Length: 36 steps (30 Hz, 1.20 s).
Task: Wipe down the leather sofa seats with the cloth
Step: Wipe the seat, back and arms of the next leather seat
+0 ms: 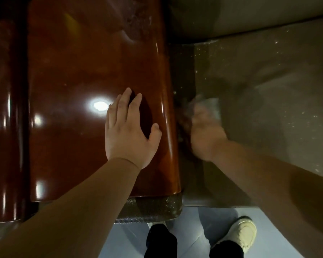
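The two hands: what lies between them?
In the head view, the cushion's rounded right edge and a dark gap beside it separate the left hand, flat on the leather, from the blurred right hand with the cloth.

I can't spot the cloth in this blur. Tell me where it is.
The cloth is right of centre in the head view, at the fingers of the blurred right hand, just right of the brown leather seat that the left hand rests on.

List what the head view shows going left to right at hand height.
Neighbouring brown cushion → gap → glossy brown cushion → left hand, flat on it → right hand, blurred → pale cloth → grey-brown seat.
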{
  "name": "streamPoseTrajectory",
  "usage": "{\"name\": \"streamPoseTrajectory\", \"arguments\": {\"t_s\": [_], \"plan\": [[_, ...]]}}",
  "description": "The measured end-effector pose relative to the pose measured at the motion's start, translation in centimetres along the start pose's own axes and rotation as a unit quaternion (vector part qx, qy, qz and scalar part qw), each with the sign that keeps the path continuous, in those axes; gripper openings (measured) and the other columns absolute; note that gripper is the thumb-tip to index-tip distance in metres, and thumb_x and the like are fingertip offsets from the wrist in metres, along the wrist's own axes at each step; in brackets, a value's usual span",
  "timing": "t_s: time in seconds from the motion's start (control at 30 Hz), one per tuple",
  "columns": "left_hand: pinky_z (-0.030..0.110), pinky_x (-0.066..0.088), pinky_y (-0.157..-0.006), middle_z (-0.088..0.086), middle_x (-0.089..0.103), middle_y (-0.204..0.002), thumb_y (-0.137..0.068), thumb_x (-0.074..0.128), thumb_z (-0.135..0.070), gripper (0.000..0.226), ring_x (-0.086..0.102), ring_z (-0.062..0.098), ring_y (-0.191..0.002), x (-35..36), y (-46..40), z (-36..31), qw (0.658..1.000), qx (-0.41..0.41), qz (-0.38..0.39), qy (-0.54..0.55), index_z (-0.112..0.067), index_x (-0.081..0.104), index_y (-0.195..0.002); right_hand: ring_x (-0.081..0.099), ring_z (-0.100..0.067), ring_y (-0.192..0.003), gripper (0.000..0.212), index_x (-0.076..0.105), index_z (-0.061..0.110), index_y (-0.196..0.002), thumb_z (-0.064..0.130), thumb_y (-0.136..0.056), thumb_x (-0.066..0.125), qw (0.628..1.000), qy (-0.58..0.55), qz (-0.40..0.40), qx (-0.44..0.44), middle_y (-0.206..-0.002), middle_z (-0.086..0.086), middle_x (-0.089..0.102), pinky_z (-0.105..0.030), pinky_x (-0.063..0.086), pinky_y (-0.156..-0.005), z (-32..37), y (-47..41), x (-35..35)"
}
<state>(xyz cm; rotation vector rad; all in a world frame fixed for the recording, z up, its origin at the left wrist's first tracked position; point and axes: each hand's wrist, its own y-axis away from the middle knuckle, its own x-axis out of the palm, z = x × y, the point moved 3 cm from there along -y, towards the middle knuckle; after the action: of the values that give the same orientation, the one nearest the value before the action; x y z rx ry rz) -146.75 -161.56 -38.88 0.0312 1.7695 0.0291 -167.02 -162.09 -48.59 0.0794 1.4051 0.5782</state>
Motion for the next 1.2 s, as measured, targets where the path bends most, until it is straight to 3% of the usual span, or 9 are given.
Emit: {"name": "streamPoseTrajectory", "arguments": {"t_s": [0.07,0.13,0.27,0.4,0.5,0.7,0.93,1.1,1.2], "plan": [[0.045,0.017,-0.126,0.0,0.022,-0.171,-0.092,0.047,-0.058,0.078,0.016,0.024,-0.157,0.0,0.0,0.0,1.0,0.002,-0.004,-0.002,-0.025,0.03,-0.161,0.023,-0.03,-0.153,0.071,0.038,0.015,-0.157,0.052,-0.096,0.046,0.984,0.069,0.011,-0.164,-0.162,-0.008,0.037,-0.052,0.028,-0.124,-0.3,-0.3,-0.5],[0.046,0.019,-0.127,0.0,0.023,-0.171,-0.092,0.048,-0.058,0.078,0.019,0.024,-0.157,0.1,-0.1,0.0,1.0,0.001,-0.008,-0.003,-0.025,0.031,-0.16,0.041,-0.034,-0.14,0.071,0.053,0.015,-0.147,0.057,-0.092,0.035,0.991,0.103,-0.067,-0.051,-0.148,-0.017,0.053,-0.057,0.039,-0.117,-3.6,-2.3,-1.8],[0.048,0.022,-0.128,0.0,0.024,-0.171,-0.092,0.049,-0.057,0.077,0.02,0.024,-0.157,0.1,-0.1,0.0,1.0,-0.003,-0.007,-0.001,-0.025,0.032,-0.16,0.001,-0.035,-0.16,0.07,0.008,0.021,-0.166,0.051,-0.104,0.021,0.971,-0.067,-0.094,0.209,-0.174,-0.006,0.008,-0.052,0.004,-0.129,-6.3,-1.9,-1.9],[0.049,0.018,-0.128,0.001,0.021,-0.172,-0.092,0.049,-0.057,0.078,0.015,0.023,-0.158,0.2,0.0,0.1,1.0,-0.005,0.003,-0.005,-0.024,0.029,-0.16,-0.014,-0.03,-0.157,0.082,0.009,0.031,-0.165,0.051,-0.096,0.049,0.999,0.019,-0.002,-0.048,-0.174,0.0,0.002,-0.051,-0.009,-0.124,-0.7,-0.1,0.7],[0.052,0.019,-0.128,0.003,0.02,-0.172,-0.093,0.049,-0.057,0.078,0.015,0.025,-0.157,0.2,-0.1,0.0,1.0,0.003,0.008,-0.014,-0.023,0.029,-0.161,0.005,-0.03,-0.159,0.073,0.021,0.032,-0.163,0.06,-0.096,0.036,0.989,0.067,0.011,-0.134,-0.171,-0.001,0.018,-0.05,0.0,-0.128,-2.5,-0.6,0.2],[0.048,0.013,-0.129,0.006,0.02,-0.172,-0.094,0.048,-0.055,0.078,0.013,0.025,-0.158,0.2,0.0,0.0,1.0,0.008,0.014,-0.014,-0.02,0.03,-0.161,0.002,-0.037,-0.159,0.072,0.012,0.025,-0.166,0.057,-0.103,0.025,0.947,-0.067,-0.086,0.302,-0.174,-0.007,0.008,-0.053,0.001,-0.127,-7.8,-1.9,-2.6],[0.051,0.007,-0.129,0.011,0.014,-0.171,-0.097,0.038,-0.058,0.079,0.009,0.032,-0.158,-0.3,-0.3,-0.2,0.996,0.025,0.077,-0.033,-0.018,0.021,-0.163,-0.004,-0.032,-0.159,0.068,0.013,0.029,-0.166,0.054,-0.105,0.03,0.978,0.104,0.08,-0.165,-0.173,0.001,0.005,-0.045,-0.008,-0.126,-2.1,-3.0,-1.5],[0.055,0.026,-0.121,0.01,0.029,-0.157,-0.093,0.051,-0.053,0.071,0.028,0.033,-0.144,-1.2,-5.4,-0.9,0.999,-0.023,0.029,0.037,-0.021,0.035,-0.155,-0.003,-0.033,-0.16,0.065,0.012,0.026,-0.166,0.048,-0.107,0.024,0.98,-0.027,-0.073,0.184,-0.175,-0.002,0.005,-0.051,0.001,-0.129,-7.5,-6.0,-3.8],[0.053,0.022,-0.125,0.01,0.026,-0.163,-0.095,0.051,-0.054,0.075,0.025,0.032,-0.15,-0.9,-9.8,-1.9,0.997,-0.055,0.009,0.047,-0.02,0.032,-0.159,0.001,-0.042,-0.159,0.079,0.012,0.032,-0.164,0.038,-0.095,0.05,0.983,0.032,0.008,0.181,-0.173,-0.011,0.007,-0.062,0.004,-0.127,-2.6,-7.5,-2.5]]}}
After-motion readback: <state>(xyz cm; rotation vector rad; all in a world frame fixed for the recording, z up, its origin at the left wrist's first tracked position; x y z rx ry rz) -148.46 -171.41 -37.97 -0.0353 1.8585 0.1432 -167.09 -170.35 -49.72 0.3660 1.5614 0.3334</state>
